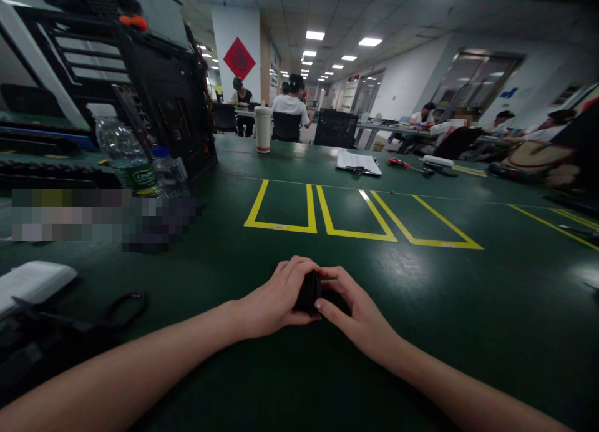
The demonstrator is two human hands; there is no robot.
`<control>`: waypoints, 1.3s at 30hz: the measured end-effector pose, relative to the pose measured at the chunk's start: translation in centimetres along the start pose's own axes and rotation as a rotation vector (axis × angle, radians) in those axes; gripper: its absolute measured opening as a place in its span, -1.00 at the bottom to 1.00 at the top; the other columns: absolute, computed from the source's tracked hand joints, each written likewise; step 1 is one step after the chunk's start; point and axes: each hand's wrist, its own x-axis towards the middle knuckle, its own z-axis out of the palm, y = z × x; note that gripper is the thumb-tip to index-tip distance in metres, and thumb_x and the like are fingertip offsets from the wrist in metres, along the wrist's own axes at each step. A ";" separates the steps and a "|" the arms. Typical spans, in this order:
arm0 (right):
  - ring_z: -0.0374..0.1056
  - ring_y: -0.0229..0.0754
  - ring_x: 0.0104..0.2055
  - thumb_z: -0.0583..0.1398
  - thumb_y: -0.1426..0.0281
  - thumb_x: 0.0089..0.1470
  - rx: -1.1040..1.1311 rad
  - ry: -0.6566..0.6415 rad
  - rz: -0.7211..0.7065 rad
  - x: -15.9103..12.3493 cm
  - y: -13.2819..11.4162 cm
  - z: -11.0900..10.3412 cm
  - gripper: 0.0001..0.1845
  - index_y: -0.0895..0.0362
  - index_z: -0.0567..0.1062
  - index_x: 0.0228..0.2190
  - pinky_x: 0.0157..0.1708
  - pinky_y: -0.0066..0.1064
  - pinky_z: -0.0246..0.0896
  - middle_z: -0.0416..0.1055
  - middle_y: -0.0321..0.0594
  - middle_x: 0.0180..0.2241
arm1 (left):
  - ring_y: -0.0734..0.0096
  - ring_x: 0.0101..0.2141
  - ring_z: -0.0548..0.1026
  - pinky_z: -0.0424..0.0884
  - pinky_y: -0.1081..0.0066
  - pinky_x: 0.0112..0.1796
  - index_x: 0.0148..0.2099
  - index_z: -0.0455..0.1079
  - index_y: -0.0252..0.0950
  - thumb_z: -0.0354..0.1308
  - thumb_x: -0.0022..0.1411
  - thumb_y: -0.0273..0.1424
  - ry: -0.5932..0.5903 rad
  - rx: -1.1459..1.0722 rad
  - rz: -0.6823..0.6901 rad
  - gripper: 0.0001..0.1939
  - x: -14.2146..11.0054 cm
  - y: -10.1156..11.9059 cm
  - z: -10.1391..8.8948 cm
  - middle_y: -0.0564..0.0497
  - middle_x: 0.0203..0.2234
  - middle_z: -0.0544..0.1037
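Low over the green table, a small black block-shaped object [308, 294] sits between my two hands; its exact kind cannot be made out. My left hand [279, 294] is closed around it from the left, fingers over the top and thumb underneath. From the right, my right hand [359, 312] grips its edge, with the thumb at the near side and curled fingers at the far side. My fingers cover much of the object. Beyond the hands, yellow tape outlines [281, 228] mark the tabletop.
On the left stand a black computer case [163, 101], a large water bottle [122, 148] and a smaller bottle [169, 173]. A white device [35, 282] lies nearer. Farther back are a cup [262, 130], a clipboard [358, 162] and a red-handled screwdriver [397, 162]. Several people sit beyond.
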 end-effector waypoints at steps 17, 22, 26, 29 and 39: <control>0.23 -0.15 -0.07 0.12 0.46 -0.01 -0.011 0.015 0.006 -0.1 -0.1 0.0 -0.63 0.06 0.21 -0.11 -0.05 -0.18 0.19 0.24 -0.18 -0.14 | 0.18 -0.06 0.22 0.24 0.13 -0.09 0.06 -0.05 -0.18 0.18 0.03 -0.42 0.004 -0.009 -0.004 -0.40 0.0 0.1 0.0 -0.10 -0.03 0.15; 0.24 -0.17 -0.09 0.13 0.48 -0.03 -0.033 0.003 -0.056 -0.2 -0.1 -0.1 -0.65 0.07 0.23 -0.16 -0.04 -0.21 0.18 0.22 -0.20 -0.15 | 0.20 -0.04 0.19 0.20 0.14 -0.06 0.05 -0.07 -0.20 0.19 0.01 -0.47 0.004 0.010 0.022 -0.38 0.0 -0.1 0.1 -0.10 -0.04 0.15; 0.19 -0.15 -0.04 0.14 0.48 -0.03 -0.068 0.026 -0.101 -0.3 0.2 0.0 -0.72 0.05 0.26 -0.22 -0.03 -0.21 0.16 0.18 -0.20 -0.11 | 0.20 -0.04 0.19 0.20 0.14 -0.06 0.06 -0.07 -0.20 0.18 0.01 -0.48 -0.001 0.008 0.026 -0.37 0.0 0.0 0.0 -0.10 -0.04 0.15; 0.20 -0.15 -0.04 0.13 0.47 -0.02 -0.069 0.045 -0.096 -0.3 0.3 0.0 -0.76 0.05 0.28 -0.24 -0.04 -0.21 0.16 0.19 -0.21 -0.12 | 0.20 -0.06 0.21 0.22 0.13 -0.08 0.06 -0.05 -0.18 0.18 0.03 -0.44 0.011 -0.002 0.024 -0.40 0.0 0.1 0.0 -0.09 -0.05 0.16; 0.23 -0.16 -0.06 0.11 0.46 0.00 -0.024 0.026 -0.023 -0.2 0.1 0.1 -0.64 0.06 0.20 -0.12 -0.04 -0.18 0.18 0.24 -0.18 -0.14 | 0.17 -0.06 0.22 0.23 0.11 -0.09 0.06 -0.04 -0.16 0.18 0.02 -0.43 0.022 -0.024 0.001 -0.40 0.0 0.1 0.0 -0.09 -0.04 0.17</control>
